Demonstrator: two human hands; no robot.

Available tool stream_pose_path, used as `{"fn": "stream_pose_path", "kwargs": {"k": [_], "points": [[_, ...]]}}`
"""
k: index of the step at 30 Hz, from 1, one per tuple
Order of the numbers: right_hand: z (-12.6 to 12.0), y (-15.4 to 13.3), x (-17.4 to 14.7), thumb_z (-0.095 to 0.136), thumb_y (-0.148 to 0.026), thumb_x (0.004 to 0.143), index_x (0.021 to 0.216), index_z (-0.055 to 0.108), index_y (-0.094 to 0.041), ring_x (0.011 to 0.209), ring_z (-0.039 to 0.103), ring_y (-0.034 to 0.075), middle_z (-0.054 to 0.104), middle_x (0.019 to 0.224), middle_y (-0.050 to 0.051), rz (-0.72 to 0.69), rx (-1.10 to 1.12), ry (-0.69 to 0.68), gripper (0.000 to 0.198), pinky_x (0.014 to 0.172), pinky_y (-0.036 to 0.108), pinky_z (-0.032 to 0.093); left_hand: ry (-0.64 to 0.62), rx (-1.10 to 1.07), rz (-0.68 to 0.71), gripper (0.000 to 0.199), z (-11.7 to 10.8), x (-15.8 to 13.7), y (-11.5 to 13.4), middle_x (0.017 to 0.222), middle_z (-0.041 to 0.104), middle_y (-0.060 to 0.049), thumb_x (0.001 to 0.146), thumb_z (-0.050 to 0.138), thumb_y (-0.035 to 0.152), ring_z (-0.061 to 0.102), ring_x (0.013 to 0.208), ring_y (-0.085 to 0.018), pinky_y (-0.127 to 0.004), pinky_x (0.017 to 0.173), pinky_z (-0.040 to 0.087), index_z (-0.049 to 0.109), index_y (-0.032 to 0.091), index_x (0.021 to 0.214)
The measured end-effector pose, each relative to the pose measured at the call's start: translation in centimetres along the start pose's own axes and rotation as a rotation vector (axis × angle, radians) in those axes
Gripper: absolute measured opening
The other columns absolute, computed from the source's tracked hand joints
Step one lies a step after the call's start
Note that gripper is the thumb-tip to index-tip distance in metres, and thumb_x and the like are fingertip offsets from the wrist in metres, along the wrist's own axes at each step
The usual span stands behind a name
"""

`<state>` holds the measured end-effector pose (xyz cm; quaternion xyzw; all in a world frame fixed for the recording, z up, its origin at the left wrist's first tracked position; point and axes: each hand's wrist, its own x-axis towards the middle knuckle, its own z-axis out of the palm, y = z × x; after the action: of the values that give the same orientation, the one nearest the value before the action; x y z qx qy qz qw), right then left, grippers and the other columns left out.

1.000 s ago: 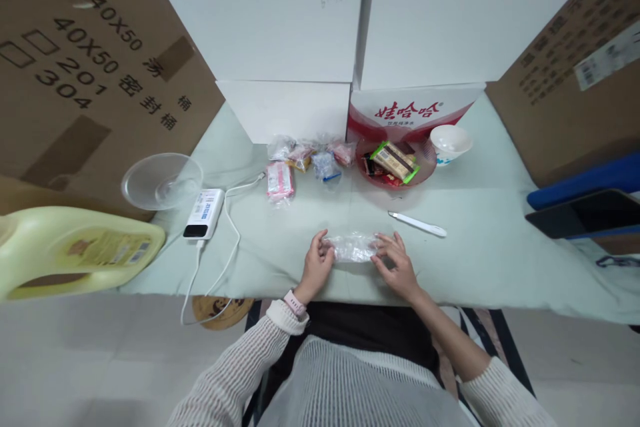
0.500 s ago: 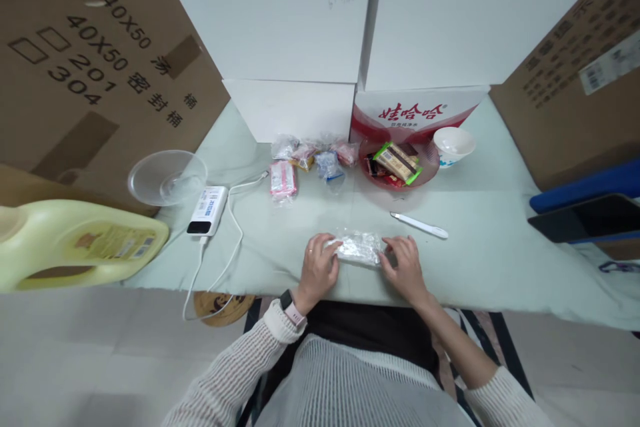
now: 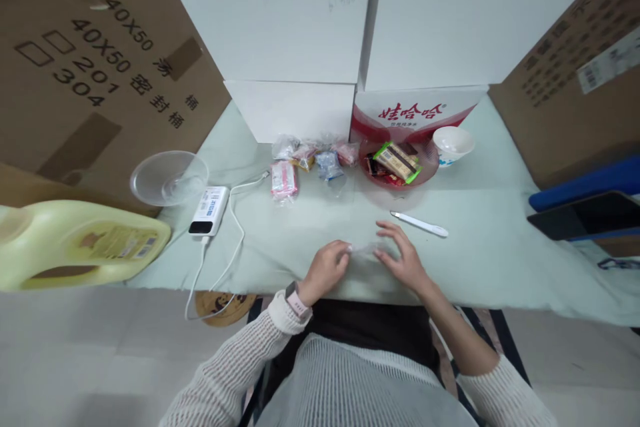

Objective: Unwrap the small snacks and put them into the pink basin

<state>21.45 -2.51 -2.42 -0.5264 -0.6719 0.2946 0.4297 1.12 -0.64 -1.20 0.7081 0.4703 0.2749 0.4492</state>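
Note:
My left hand (image 3: pixel 327 270) is closed in a pinch on one end of a clear plastic bag (image 3: pixel 365 249), just above the cloth near the table's front edge. The bag looks thin and blurred, seen almost edge-on. At its other end, my right hand (image 3: pixel 403 260) has its fingers spread apart, with the thumb at or close to the film. I cannot tell whether the thumb touches it. Beyond my right hand lies a white utility knife (image 3: pixel 420 224). Farther back, several small wrapped packets (image 3: pixel 284 181) in clear plastic sit in a cluster.
A red bowl (image 3: pixel 425 181) of wrapped snacks stands at the back beside a white paper cup (image 3: pixel 453 144). On the left are a clear plastic bowl (image 3: pixel 150 180), a power bank (image 3: pixel 210 210) with cable and a yellow jug (image 3: pixel 85 240). Cardboard boxes (image 3: pixel 120 53) border the table.
The plastic bag was lying flat between both hands; now it is lifted and turned edge-on. My right hand's fingers have spread and risen, while my left hand moved slightly right.

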Motion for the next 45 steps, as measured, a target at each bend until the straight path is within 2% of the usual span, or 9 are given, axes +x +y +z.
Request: {"fn": "stream_pose_path", "kwargs": {"k": [4,8,16,23,28,33,35,40,45], "points": [[-0.5,0.3,0.8,0.057,-0.058,0.073,0.104,0.056,-0.021,0.086,0.063,0.022,0.064,0.099,0.009,0.317,0.450,-0.171,0.048,0.074,0.037,0.052,0.047,-0.527,-0.346,0.033,0.6,0.8,0.6,0.064,0.060,-0.002,0.077,0.055,0.043,0.055,0.061,-0.015,-0.027,0.060,0.045,0.063,0.012,0.075],[1.7,0.3,0.4,0.066,-0.052,0.066,0.077,0.060,-0.018,0.055,0.054,0.013,0.059,0.062,-0.002,0.538,0.568,-0.219,0.036,0.054,0.027,0.047,0.020,-0.667,-0.442,0.037,1.0,0.8,1.0,0.060,0.057,0.000,0.068,0.063,0.046,0.051,0.056,-0.011,-0.023,0.056,0.041,0.062,0.010,0.072],[2.2,-0.3,0.0,0.068,-0.038,0.061,0.084,0.061,-0.021,0.049,0.046,0.011,0.055,0.058,-0.005,0.642,0.685,-0.158,0.030,0.048,0.024,0.039,-0.018,-0.626,-0.351,0.033,0.2,0.4,0.5,0.062,0.054,0.003,0.067,0.061,0.033,0.047,0.054,-0.009,-0.020,0.053,0.040,0.063,0.013,0.093],[1.6,-0.3,-0.5,0.051,-0.047,0.073,0.072,0.061,-0.018,0.063,0.053,0.015,0.060,0.072,0.004,0.572,0.811,-0.168,0.031,0.057,0.028,0.043,-0.204,-0.428,-0.097,0.026,-1.1,0.6,1.3,0.082,0.061,-0.006,0.080,0.046,0.030,0.057,0.081,-0.018,-0.030,0.074,0.046,0.067,0.016,0.078],[-0.3,0.7,1.7,0.065,-0.030,0.061,0.096,0.055,-0.021,0.060,0.048,0.012,0.055,0.074,-0.002,0.517,0.474,0.000,0.037,0.056,0.024,0.041,-0.047,-0.230,0.078,0.029,-0.6,1.5,0.9,0.109,0.052,-0.008,0.079,0.050,0.021,0.054,0.099,-0.019,-0.030,0.080,0.047,0.059,0.021,0.107],[-10.0,4.0,10.8,0.051,-0.023,0.067,0.079,0.052,-0.019,0.070,0.048,0.016,0.051,0.074,0.001,0.255,-0.208,0.673,0.012,0.069,0.030,0.042,0.086,-0.235,0.064,0.027,-1.0,2.4,-0.4,0.110,0.051,-0.008,0.082,0.047,0.019,0.058,0.093,-0.016,-0.030,0.078,0.048,0.056,0.021,0.107],[-13.4,5.5,14.9,0.045,-0.015,0.068,0.077,0.051,-0.017,0.082,0.050,0.019,0.052,0.082,0.005,0.174,-0.474,0.763,0.011,0.078,0.033,0.040,0.067,-0.209,0.060,0.024,-1.4,2.4,-0.7,0.108,0.053,-0.007,0.083,0.046,0.019,0.059,0.092,-0.016,-0.030,0.078,0.048,0.057,0.020,0.104],[-15.5,8.8,21.0,0.040,-0.014,0.075,0.092,0.059,-0.009,0.093,0.052,0.026,0.057,0.099,0.018,0.409,-0.960,0.371,0.027,0.082,0.039,0.037,0.031,-0.150,0.032,0.019,-1.8,2.0,-1.1,0.097,0.058,-0.007,0.085,0.045,0.021,0.059,0.088,-0.017,-0.031,0.080,0.047,0.060,0.020,0.096],[-14.9,10.4,22.2,0.040,-0.034,0.083,0.074,0.066,-0.007,0.083,0.057,0.028,0.063,0.075,0.017,0.527,-0.973,0.143,0.038,0.084,0.045,0.034,0.001,-0.117,0.033,0.020,-1.8,2.2,-1.4,0.094,0.060,-0.007,0.086,0.043,0.021,0.058,0.091,-0.018,-0.033,0.083,0.046,0.062,0.019,0.093]]}}
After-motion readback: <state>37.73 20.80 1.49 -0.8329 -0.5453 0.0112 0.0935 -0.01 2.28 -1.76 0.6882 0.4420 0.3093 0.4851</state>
